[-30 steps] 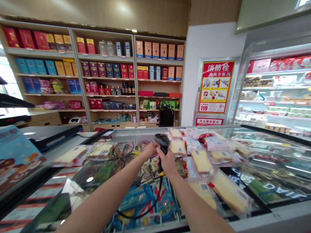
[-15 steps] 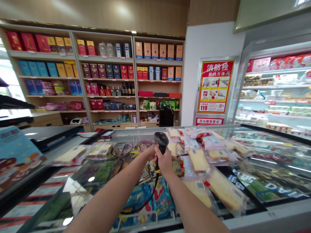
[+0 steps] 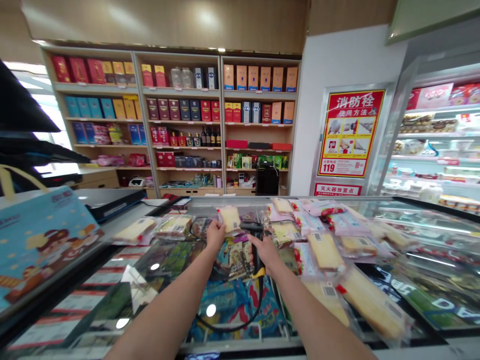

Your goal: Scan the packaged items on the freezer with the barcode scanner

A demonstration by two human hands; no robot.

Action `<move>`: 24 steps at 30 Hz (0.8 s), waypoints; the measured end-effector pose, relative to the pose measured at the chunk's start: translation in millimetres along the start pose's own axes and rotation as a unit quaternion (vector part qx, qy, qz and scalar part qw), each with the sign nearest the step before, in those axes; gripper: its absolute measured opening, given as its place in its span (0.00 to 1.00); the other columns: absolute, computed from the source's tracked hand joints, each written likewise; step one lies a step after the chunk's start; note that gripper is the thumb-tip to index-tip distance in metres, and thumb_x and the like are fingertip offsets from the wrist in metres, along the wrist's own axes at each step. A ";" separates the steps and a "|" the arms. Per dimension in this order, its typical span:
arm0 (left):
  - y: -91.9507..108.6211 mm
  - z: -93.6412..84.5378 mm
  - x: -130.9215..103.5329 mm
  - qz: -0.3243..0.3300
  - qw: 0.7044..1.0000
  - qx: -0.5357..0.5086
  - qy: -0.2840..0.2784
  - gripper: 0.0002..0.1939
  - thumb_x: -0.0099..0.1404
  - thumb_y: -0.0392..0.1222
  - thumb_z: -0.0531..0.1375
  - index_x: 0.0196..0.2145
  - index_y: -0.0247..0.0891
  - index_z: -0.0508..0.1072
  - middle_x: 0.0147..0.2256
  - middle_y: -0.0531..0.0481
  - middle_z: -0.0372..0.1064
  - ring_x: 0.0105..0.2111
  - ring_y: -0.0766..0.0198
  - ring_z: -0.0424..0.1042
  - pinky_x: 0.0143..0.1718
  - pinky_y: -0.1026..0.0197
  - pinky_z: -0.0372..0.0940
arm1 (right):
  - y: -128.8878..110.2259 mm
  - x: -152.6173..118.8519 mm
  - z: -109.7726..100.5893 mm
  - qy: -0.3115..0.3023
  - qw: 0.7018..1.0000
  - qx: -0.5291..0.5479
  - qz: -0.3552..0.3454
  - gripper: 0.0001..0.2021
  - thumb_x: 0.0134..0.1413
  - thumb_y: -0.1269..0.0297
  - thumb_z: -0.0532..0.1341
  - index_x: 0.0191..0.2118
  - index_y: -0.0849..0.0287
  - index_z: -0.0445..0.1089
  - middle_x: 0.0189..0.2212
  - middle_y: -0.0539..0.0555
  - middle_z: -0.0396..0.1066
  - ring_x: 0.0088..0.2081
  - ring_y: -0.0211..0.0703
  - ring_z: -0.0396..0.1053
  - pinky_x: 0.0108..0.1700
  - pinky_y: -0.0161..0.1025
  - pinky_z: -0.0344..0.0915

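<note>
My left hand (image 3: 215, 234) pinches the edge of a packaged yellow-white slice (image 3: 229, 219) with a barcode label, held up above the glass. In my right hand (image 3: 264, 254) is a black barcode scanner (image 3: 252, 228), its head turned left beside that package. Fingers wrap round its handle, and a black cable hangs from the yellow-tipped base. Several similar packages, such as one in clear wrap (image 3: 325, 251), lie on the freezer's glass top to the right of my right hand.
Two packages (image 3: 174, 226) lie at the left of the glass. A blue illustrated bag (image 3: 48, 240) stands at far left. Shelves of boxes (image 3: 183, 120) line the back wall, and a lit refrigerated case (image 3: 435, 162) is at the right.
My left hand has moved left from beside the scanner and now holds a package. The scanner has turned from facing away to pointing left. The camera view has shifted left.
</note>
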State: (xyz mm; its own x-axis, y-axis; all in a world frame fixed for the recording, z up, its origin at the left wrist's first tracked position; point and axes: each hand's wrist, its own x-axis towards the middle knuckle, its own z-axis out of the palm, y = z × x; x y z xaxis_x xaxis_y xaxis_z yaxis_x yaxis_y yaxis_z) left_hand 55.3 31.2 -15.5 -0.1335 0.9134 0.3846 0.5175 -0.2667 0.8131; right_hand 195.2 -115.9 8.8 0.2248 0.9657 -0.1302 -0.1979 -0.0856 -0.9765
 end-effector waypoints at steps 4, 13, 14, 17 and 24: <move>5.4 -0.2 -3.3 0.012 1.000 -0.004 -0.022 0.14 0.55 0.34 0.58 0.19 0.41 0.56 0.18 0.58 0.55 0.25 0.65 0.62 0.31 0.63 0.57 | -4.2 -5.4 -0.6 -0.003 1.000 0.014 0.010 0.14 0.57 0.58 0.61 0.24 0.56 0.61 0.12 0.46 0.62 0.13 0.36 0.59 0.17 0.33 0.60; 8.2 -0.2 -8.9 0.022 0.999 -0.018 -0.025 0.13 0.54 0.35 0.57 0.19 0.41 0.55 0.19 0.57 0.55 0.25 0.65 0.62 0.31 0.63 0.57 | 7.1 5.0 -3.6 0.014 1.000 0.011 0.007 0.16 0.55 0.53 0.62 0.23 0.55 0.61 0.12 0.47 0.62 0.13 0.37 0.59 0.16 0.34 0.60; 8.0 -0.1 -8.9 0.022 0.999 -0.019 -0.026 0.13 0.54 0.35 0.57 0.19 0.41 0.55 0.19 0.57 0.55 0.25 0.65 0.61 0.31 0.63 0.56 | 7.7 5.7 -3.8 0.014 1.000 0.011 0.004 0.16 0.54 0.53 0.62 0.23 0.55 0.61 0.12 0.48 0.62 0.13 0.37 0.59 0.16 0.34 0.60; 7.6 -0.3 -8.5 0.022 0.999 -0.021 -0.031 0.13 0.55 0.34 0.57 0.19 0.41 0.55 0.19 0.57 0.55 0.25 0.65 0.61 0.31 0.63 0.56 | 7.2 5.0 -3.4 0.016 1.000 0.013 -0.004 0.15 0.55 0.55 0.61 0.23 0.55 0.61 0.12 0.48 0.62 0.13 0.37 0.59 0.16 0.35 0.60; 10.0 -0.3 -10.0 0.017 0.999 -0.017 -0.033 0.15 0.56 0.33 0.58 0.19 0.41 0.55 0.19 0.58 0.54 0.25 0.65 0.60 0.32 0.63 0.55 | 1.3 -5.5 2.3 0.003 1.000 0.001 -0.011 0.16 0.55 0.56 0.62 0.22 0.56 0.61 0.12 0.47 0.62 0.12 0.36 0.59 0.15 0.33 0.60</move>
State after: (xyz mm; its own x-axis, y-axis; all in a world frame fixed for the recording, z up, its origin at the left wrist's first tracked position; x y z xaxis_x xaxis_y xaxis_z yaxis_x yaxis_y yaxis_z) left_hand 61.5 19.2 -11.1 -0.0605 0.9218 0.3828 0.4919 -0.3062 0.8150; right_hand 191.4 -120.8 8.6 0.2357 0.9657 -0.1094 -0.1946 -0.0634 -0.9788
